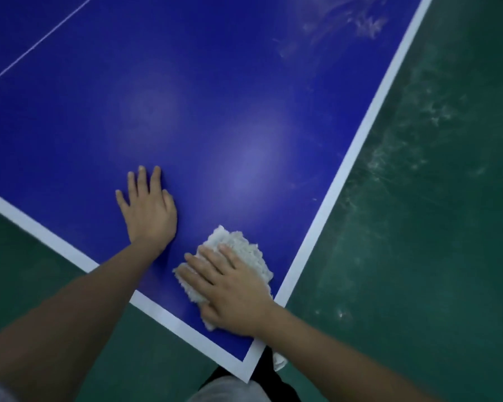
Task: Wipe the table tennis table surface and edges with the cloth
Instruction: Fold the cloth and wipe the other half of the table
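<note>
two hands are down on the blue desk [215, 97] near its corner. far left, a thin white centre line [41, 42] runs off across the top, well apart from the work. the left hand [148, 210] lies flat on bare blue, fingers straight and a little spread, its grip wide and holding nothing; i'd say it is there to prop the person's weight as they lean in over the corner. just to its right the white fluffy cloth [241, 248] sits bunched on the desk, close inside the corner where the white border strips [340, 181] meet. the right hand [230, 288] lies on top of it, palm down, fingers laid out over the pile, so the grip is wide and pressing rather than clutching; that flat press looks meant to keep plenty of cloth on the surface as it is pushed about. the one thing near the cloth's path is the left hand itself, which would have to shift if the wipe goes that way. further up on the right, pale smears [346, 21] show near the long border, not yet wiped by my reckoning. beyond the edge is the green floor [433, 198], scuffed with whitish marks. below the corner a small white thing [280, 363] peeks out; shoe or rag, i cannot tell.
</note>
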